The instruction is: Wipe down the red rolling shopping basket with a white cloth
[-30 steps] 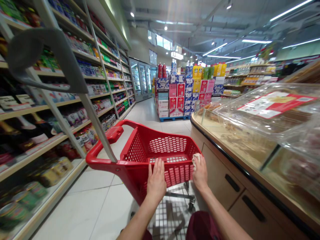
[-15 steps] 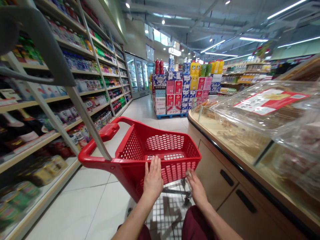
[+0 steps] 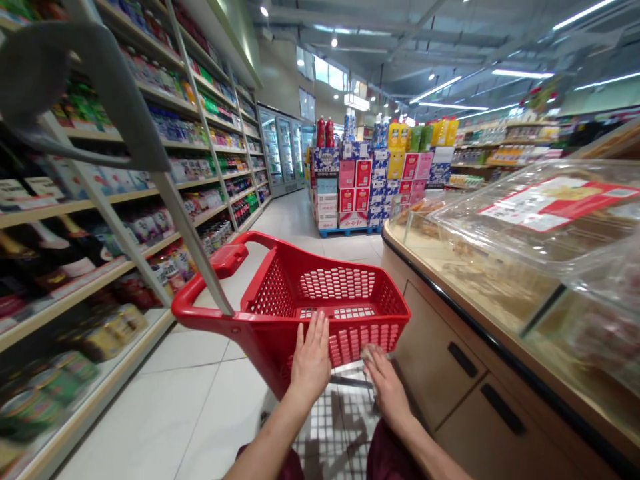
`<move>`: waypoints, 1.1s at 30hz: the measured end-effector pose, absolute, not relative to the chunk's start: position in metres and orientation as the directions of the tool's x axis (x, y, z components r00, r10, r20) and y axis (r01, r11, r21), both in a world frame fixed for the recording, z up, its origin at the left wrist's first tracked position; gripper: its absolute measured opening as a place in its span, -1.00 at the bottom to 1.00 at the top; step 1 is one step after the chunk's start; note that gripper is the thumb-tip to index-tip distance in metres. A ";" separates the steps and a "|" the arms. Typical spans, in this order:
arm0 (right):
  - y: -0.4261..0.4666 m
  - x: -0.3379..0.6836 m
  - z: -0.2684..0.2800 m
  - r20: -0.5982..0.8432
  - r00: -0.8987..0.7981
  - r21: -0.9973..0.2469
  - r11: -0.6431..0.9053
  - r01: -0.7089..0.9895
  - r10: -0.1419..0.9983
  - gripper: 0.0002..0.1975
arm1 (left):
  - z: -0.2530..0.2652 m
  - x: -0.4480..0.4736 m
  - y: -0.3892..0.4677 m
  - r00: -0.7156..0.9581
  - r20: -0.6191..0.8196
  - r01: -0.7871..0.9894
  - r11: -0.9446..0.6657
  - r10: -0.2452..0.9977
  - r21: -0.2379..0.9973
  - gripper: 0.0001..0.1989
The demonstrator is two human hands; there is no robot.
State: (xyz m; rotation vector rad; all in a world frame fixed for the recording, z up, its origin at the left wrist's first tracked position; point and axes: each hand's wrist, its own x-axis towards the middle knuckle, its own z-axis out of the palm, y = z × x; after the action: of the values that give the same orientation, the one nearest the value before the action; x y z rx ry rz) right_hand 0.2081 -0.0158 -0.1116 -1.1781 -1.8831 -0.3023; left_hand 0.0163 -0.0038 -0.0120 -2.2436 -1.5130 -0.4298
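Note:
A red plastic shopping cart [image 3: 365, 323] stands before me, seen from its side, and the part of its basket that shows has nothing in it. My left hand [image 3: 313, 363] lies flat against the near side wall, with its stretched fingers reaching the top rim. Lower on the same wall, towards the right end, is my right hand [image 3: 385, 380]. Its fingers are closed on a small pale crumpled cloth [image 3: 368, 352], pressed at the perforated side. Fingers hide part of the cloth.
A grey handle [image 3: 125, 100] on a metal pole rises at upper left. Drink shelves [image 3: 195, 143] line the left side. A wooden counter [image 3: 450, 313] bearing clear plastic packs [image 3: 560, 200] borders the right. Stacked drink cartons [image 3: 355, 193] stand on a blue pallet ahead.
My right hand has slid left along the cart's side wall with the cloth, closer to my left hand. The left hand stays on the cart. The view has shifted slightly.

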 end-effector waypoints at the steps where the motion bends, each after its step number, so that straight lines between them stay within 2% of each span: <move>1: -0.015 0.205 -0.104 0.778 -0.152 -0.242 0.514 0.823 0.609 -0.53 | -0.013 0.016 -0.005 0.372 0.465 0.928 -0.340 0.804 -0.154 -0.37; 5: -0.003 0.192 -0.079 0.815 -0.093 -0.254 0.495 0.831 0.573 -0.52 | -0.019 0.014 -0.011 0.387 0.468 0.921 -0.361 0.795 -0.149 -0.42; 10: -0.012 0.185 -0.104 0.766 -0.290 -0.137 0.585 0.799 0.574 -0.57 | -0.023 -0.005 -0.018 0.430 0.459 0.901 -0.402 0.777 -0.163 -0.44; 15: -0.004 0.166 -0.077 0.802 -0.155 -0.249 0.558 0.792 0.576 -0.55 | 0.004 -0.035 -0.015 0.312 0.546 0.948 -0.294 0.778 -0.122 -0.42; 17: 0.003 0.160 -0.073 0.817 -0.139 -0.250 0.562 0.789 0.559 -0.56 | 0.017 -0.046 -0.009 0.224 0.569 0.973 -0.211 0.791 -0.090 -0.41; 22: -0.004 0.158 -0.104 0.751 -0.346 -0.150 0.656 0.740 0.562 -0.59 | 0.032 -0.061 0.002 0.185 0.516 0.983 -0.163 0.837 -0.089 -0.42; 28: 0.007 0.138 -0.068 0.821 -0.248 -0.186 0.652 0.735 0.514 -0.56 | 0.027 -0.058 0.001 0.161 0.518 0.987 -0.128 0.840 -0.099 -0.40; 33: 0.007 0.133 -0.084 0.785 -0.408 -0.089 0.737 0.670 0.466 -0.60 | 0.024 -0.058 -0.004 0.203 0.521 0.979 -0.165 0.829 -0.120 -0.37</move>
State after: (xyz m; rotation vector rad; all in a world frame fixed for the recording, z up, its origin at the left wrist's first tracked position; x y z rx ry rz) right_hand 0.1331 0.0070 -0.0838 -0.8564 -2.0787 -0.3019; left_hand -0.0583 -0.0036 0.0244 -2.0574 -1.6808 -0.4721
